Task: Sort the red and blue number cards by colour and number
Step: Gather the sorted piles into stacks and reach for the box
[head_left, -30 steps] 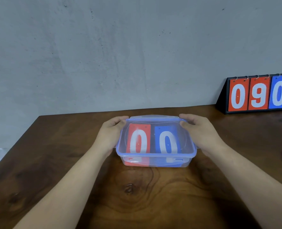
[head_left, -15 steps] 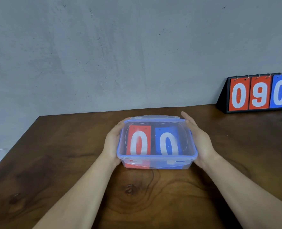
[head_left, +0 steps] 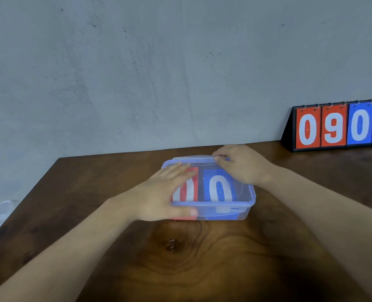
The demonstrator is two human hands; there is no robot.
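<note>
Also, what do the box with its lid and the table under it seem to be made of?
The box looks like clear, glossy plastic: the red card and blue card show through its wall and lid, which has a bluish rim. The table looks like dark wood with a smooth, perhaps varnished finish: grain rings and a knot show, though it may be veneer.

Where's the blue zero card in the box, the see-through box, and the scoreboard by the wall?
Blue card with a white zero [head_left: 220, 190]: head view, blue middle of the zero.
Clear plastic box with a blue-rimmed lid [head_left: 244, 203]: head view, front rim.
Black flip scoreboard [head_left: 333, 130]: head view, red nine card.
</note>
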